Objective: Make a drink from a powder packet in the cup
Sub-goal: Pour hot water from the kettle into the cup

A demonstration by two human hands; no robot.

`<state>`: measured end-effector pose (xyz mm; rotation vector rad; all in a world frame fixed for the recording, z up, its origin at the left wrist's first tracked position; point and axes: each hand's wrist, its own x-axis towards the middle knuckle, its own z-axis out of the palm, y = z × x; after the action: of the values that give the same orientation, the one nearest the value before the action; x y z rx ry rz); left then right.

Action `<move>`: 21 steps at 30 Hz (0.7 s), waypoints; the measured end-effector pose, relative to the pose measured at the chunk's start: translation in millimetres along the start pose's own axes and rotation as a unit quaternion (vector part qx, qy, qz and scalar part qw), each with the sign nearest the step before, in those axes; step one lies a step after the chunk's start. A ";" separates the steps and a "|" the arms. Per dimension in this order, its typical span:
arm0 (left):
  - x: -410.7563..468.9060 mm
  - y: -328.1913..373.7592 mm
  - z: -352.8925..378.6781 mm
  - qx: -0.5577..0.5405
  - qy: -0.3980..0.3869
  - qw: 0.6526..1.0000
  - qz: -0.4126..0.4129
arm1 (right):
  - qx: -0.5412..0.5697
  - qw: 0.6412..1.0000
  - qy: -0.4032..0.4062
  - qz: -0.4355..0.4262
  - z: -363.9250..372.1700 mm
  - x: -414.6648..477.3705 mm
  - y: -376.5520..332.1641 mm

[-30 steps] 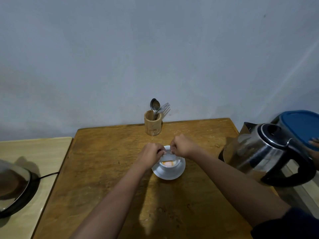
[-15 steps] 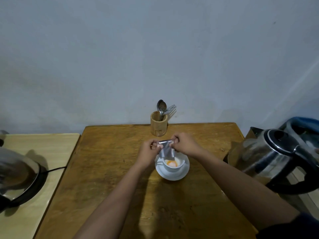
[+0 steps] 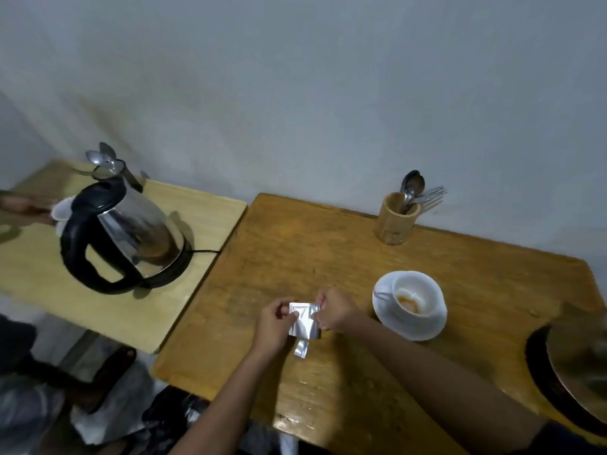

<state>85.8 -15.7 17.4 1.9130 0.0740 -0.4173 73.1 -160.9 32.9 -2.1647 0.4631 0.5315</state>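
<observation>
A white cup (image 3: 414, 295) with brownish powder in its bottom stands on a white saucer (image 3: 427, 328) on the brown wooden table (image 3: 328, 257). Left of the cup, my left hand (image 3: 274, 321) and my right hand (image 3: 335, 310) both pinch a silver powder packet (image 3: 304, 324) by its top corners, just above the table. A torn strip hangs from the packet's lower edge. The packet is clear of the cup.
A steel kettle (image 3: 128, 224) with a black handle sits on its base on a paler side table (image 3: 184, 290) at left. A wooden holder (image 3: 397, 218) with spoons and forks stands at the back. A second kettle (image 3: 578, 369) is at the right edge.
Both hands carried the packet from over the cup to the left and nearer me. My head turned left, so the left kettle came into full view.
</observation>
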 end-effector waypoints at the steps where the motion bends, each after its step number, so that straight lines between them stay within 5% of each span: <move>1: -5.1 -7.9 -0.6 0.005 0.004 1.000 -0.018 | -0.009 1.000 -0.008 0.001 9.2 1.2 3.3; 5: -19.5 -23.6 3.2 0.042 0.016 0.998 -0.039 | -0.076 0.996 0.010 -0.051 31.9 -0.1 22.0; 14: -32.2 -23.7 8.5 0.135 0.010 0.990 0.031 | -0.030 0.993 0.068 -0.090 38.1 -8.6 35.3; 21: -13.0 -4.8 18.4 0.220 -0.011 0.975 -0.001 | -0.038 0.993 0.014 -0.108 30.7 -16.3 29.8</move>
<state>67.8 -28.8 11.5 2.3430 -0.0362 -0.4860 38.1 -151.2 5.0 -2.2637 0.2229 0.4042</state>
